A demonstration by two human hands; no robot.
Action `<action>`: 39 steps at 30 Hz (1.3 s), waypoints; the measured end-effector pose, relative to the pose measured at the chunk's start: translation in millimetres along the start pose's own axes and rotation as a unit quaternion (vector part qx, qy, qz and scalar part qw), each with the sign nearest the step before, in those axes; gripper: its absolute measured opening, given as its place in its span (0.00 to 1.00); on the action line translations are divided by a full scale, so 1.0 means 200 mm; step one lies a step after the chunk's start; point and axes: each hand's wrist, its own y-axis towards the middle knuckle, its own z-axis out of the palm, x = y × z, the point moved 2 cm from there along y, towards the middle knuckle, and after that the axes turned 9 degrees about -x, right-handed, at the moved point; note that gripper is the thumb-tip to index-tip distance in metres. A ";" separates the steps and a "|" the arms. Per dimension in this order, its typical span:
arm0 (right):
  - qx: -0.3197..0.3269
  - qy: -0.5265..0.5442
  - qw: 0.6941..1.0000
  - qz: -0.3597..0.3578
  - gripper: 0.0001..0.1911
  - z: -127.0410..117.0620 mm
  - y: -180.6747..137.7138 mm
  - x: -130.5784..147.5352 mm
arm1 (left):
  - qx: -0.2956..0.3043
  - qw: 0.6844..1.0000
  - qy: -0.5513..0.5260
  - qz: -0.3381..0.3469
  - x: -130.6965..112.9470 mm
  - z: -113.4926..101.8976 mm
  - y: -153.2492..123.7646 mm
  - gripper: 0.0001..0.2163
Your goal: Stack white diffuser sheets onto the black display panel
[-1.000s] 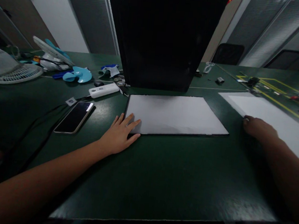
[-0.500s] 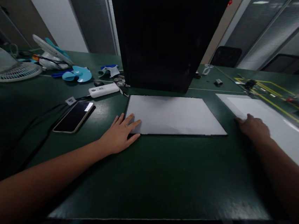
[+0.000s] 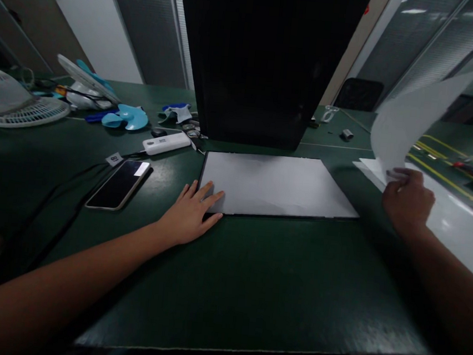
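A flat white panel with a thin dark frame (image 3: 277, 184) lies on the green table in front of me. My left hand (image 3: 191, 215) rests with spread fingers on the panel's near left corner. To the right, my right hand (image 3: 410, 202) pinches the edge of a white sheet (image 3: 409, 121), which curls upward above the hand. Beneath it lie more white sheets (image 3: 462, 221), flat on the table. The sheet's material cannot be told for certain.
A large black screen-like panel (image 3: 268, 63) stands upright behind the white one. At left are a phone (image 3: 121, 185), a white power bank (image 3: 166, 143), cables, a blue fan blade (image 3: 125, 118) and fan parts (image 3: 31, 113). A small grey block (image 3: 346, 134) sits at back right.
My right hand has closed on a white sheet and lifted it off the others, so it now curls up. My left hand stays on the framed panel.
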 end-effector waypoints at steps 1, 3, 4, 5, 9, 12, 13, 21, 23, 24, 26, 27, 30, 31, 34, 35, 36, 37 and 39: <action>-0.011 0.023 0.999 -0.032 0.26 -0.02 -0.02 0.04 | 0.001 1.000 0.001 0.001 0.00 0.00 0.00 0.31; 0.004 0.064 0.991 -0.116 0.27 -0.05 -0.08 0.11 | 0.000 1.000 0.002 0.001 -0.01 -0.01 0.00 0.31; 0.029 0.090 0.980 -0.173 0.27 -0.05 -0.10 0.14 | -0.001 1.000 0.002 0.000 -0.01 -0.01 0.00 0.31; 0.066 0.121 0.961 -0.241 0.26 -0.05 -0.14 0.17 | -0.001 1.000 0.002 -0.001 -0.01 -0.01 0.00 0.31; 0.206 0.229 0.833 -0.459 0.24 -0.03 -0.25 0.30 | 0.007 1.000 0.003 -0.004 -0.01 -0.02 -0.01 0.31; 0.223 0.255 0.788 -0.514 0.24 -0.02 -0.30 0.37 | 0.005 1.000 0.004 -0.007 -0.01 -0.01 -0.01 0.32; 0.222 0.264 0.780 -0.521 0.25 -0.03 -0.31 0.38 | 0.002 1.000 0.004 -0.009 -0.01 -0.01 0.00 0.34; 0.239 0.321 0.767 -0.502 0.28 -0.11 -0.36 0.45 | 0.002 0.999 -0.016 -0.040 -0.01 -0.01 0.00 0.45; 0.214 0.295 0.810 -0.460 0.27 -0.10 -0.32 0.43 | 0.002 0.999 -0.017 -0.030 -0.01 -0.01 0.00 0.42; 0.199 0.263 0.843 -0.425 0.27 -0.08 -0.29 0.41 | -0.001 1.000 -0.015 -0.023 -0.01 -0.01 0.00 0.41; 0.192 0.162 0.912 -0.323 0.32 -0.04 -0.22 0.34 | -0.007 1.000 -0.010 -0.013 0.00 0.00 0.00 0.38; 0.204 0.102 0.937 -0.265 0.36 -0.01 -0.19 0.30 | -0.010 1.000 -0.009 -0.011 0.00 0.00 0.00 0.37; 0.260 -0.019 0.956 -0.137 0.46 0.06 -0.10 0.16 | -0.020 1.000 -0.009 -0.008 0.00 0.00 -0.01 0.37; 0.272 -0.031 0.954 -0.120 0.47 0.07 -0.08 0.12 | -0.021 1.000 -0.009 -0.008 0.00 0.00 -0.01 0.37; 0.279 -0.026 0.954 -0.110 0.44 0.09 -0.05 0.07 | -0.014 1.000 -0.001 -0.013 0.00 0.00 -0.01 0.37; 0.278 -0.020 0.954 -0.111 0.43 0.09 -0.05 0.07 | -0.011 1.000 0.002 -0.014 -0.01 0.00 -0.01 0.37; 0.275 -0.014 0.955 -0.113 0.42 0.09 -0.05 0.08 | -0.008 1.000 0.004 -0.013 -0.01 0.00 0.00 0.37; 0.273 -0.008 0.955 -0.116 0.41 0.09 -0.06 0.09 | -0.006 1.000 0.005 -0.012 -0.01 0.00 0.00 0.37; 0.270 0.005 0.955 -0.125 0.41 0.08 -0.08 0.11 | -0.007 1.000 0.005 -0.008 -0.01 0.00 0.00 0.36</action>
